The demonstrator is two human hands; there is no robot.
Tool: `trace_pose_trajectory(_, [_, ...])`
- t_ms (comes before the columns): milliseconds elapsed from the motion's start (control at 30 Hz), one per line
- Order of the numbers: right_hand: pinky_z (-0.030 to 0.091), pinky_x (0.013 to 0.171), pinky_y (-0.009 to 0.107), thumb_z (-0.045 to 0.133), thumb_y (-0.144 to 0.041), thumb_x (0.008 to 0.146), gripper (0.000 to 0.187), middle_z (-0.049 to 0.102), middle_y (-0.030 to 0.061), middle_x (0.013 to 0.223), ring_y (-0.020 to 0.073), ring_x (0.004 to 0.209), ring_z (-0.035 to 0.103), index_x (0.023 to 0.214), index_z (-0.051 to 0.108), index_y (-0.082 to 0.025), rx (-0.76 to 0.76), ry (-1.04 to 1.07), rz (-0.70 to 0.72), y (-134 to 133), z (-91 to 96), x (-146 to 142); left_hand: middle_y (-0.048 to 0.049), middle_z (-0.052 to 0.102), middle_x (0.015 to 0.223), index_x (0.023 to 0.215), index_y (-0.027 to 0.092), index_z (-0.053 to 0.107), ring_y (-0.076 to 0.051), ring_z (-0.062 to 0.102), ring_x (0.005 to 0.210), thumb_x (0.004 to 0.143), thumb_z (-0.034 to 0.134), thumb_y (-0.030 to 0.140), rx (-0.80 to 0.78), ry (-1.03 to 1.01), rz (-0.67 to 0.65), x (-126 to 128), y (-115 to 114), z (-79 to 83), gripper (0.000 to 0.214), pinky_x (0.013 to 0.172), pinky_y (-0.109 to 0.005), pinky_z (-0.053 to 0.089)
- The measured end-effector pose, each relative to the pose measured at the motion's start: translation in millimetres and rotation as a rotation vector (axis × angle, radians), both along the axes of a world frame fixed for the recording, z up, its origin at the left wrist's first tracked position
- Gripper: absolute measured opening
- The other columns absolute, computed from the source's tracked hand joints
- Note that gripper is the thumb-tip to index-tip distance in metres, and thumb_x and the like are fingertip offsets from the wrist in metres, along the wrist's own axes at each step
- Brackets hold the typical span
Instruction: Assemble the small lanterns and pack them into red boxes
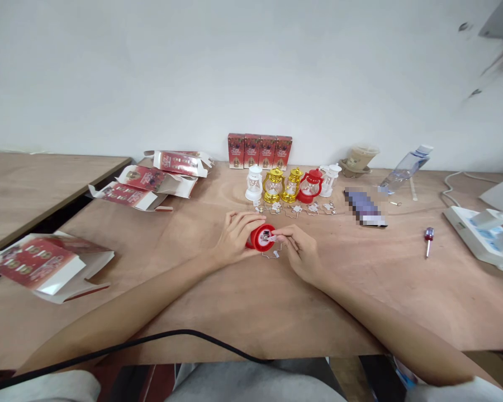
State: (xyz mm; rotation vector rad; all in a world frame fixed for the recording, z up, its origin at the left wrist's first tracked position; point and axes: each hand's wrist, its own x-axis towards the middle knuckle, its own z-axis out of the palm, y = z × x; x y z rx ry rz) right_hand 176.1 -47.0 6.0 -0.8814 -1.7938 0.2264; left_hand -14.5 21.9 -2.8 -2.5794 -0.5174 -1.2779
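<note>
My left hand (235, 239) is wrapped round a small red lantern (257, 240), tipped so that its round base faces me. Inside the base's red rim is a pale recess with metallic-looking parts. At the right of that recess, my right hand (300, 254) pinches a small pale pink piece (272, 238), whose kind I cannot make out. A thin wire piece with a white tag (275, 254) lies on the table just below the lantern. Beyond my hands stand white, gold (273, 187) and red (310, 187) lanterns, with several similar wire pieces (294, 211) in front.
Several upright red boxes (251, 152) stand against the wall. Opened cartons (142, 178) lie at the left. To the right are a phone (365, 207), a tilted bottle (406, 167), a lidded cup (360, 157), a screwdriver (429, 240) and a white power strip (478, 237). A black cable (184, 331) crosses the front.
</note>
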Motion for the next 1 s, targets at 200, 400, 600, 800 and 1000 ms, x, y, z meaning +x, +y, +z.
trace_pose_trajectory(200, [0.051, 0.069, 0.027, 0.042, -0.017, 0.095, 0.021, 0.061, 0.0051, 0.087, 0.0137, 0.077, 0.060, 0.105, 0.060, -0.021, -0.034, 0.011, 0.004, 0.3, 0.2, -0.3, -0.0130, 0.067, 0.113, 0.121, 0.017, 0.046, -0.025, 0.059, 0.109, 0.082, 0.064, 0.041, -0.003, 0.015, 0.007, -0.8, -0.3, -1.4, 0.049, 0.089, -0.040, 0.034])
trace_pose_trajectory(400, [0.052, 0.072, 0.029, 0.038, -0.018, 0.096, 0.025, 0.059, 0.0062, 0.091, 0.0150, 0.082, 0.059, 0.116, 0.054, -0.022, 0.025, -0.078, 0.021, 0.4, -1.5, -1.5, -0.0123, 0.066, 0.115, 0.122, 0.019, 0.047, -0.025, 0.059, 0.111, 0.084, 0.061, 0.045, -0.031, 0.055, -0.005, -0.6, 0.8, -2.3, 0.049, 0.090, -0.040, 0.036])
trace_pose_trajectory(600, [0.051, 0.068, 0.026, 0.051, -0.019, 0.092, 0.014, 0.062, 0.0036, 0.088, 0.0134, 0.075, 0.060, 0.104, 0.058, -0.022, 0.010, -0.014, 0.018, 1.5, -3.2, -0.2, -0.0131, 0.066, 0.115, 0.124, 0.017, 0.046, -0.024, 0.060, 0.112, 0.083, 0.062, 0.043, -0.024, 0.046, -0.047, -0.1, 0.4, -1.6, 0.051, 0.094, -0.038, 0.038])
trace_pose_trajectory(800, [0.050, 0.066, 0.025, 0.045, -0.017, 0.094, 0.025, 0.056, 0.0026, 0.084, 0.0118, 0.074, 0.058, 0.099, 0.068, -0.025, 0.035, -0.038, 0.032, 0.6, 3.3, 2.6, -0.0133, 0.065, 0.116, 0.125, 0.017, 0.046, -0.024, 0.060, 0.113, 0.083, 0.063, 0.043, -0.032, 0.053, -0.036, -0.5, 0.6, -2.5, 0.052, 0.095, -0.039, 0.038])
trace_pose_trajectory(1000, [0.054, 0.070, 0.027, 0.057, -0.019, 0.089, 0.018, 0.065, 0.0034, 0.086, 0.0128, 0.077, 0.064, 0.104, 0.065, -0.023, -0.026, 0.021, 0.043, 0.9, -0.4, 1.2, -0.0133, 0.066, 0.116, 0.125, 0.017, 0.047, -0.024, 0.059, 0.114, 0.084, 0.062, 0.044, -0.029, 0.071, -0.061, 0.2, 0.6, -1.3, 0.051, 0.096, -0.039, 0.039])
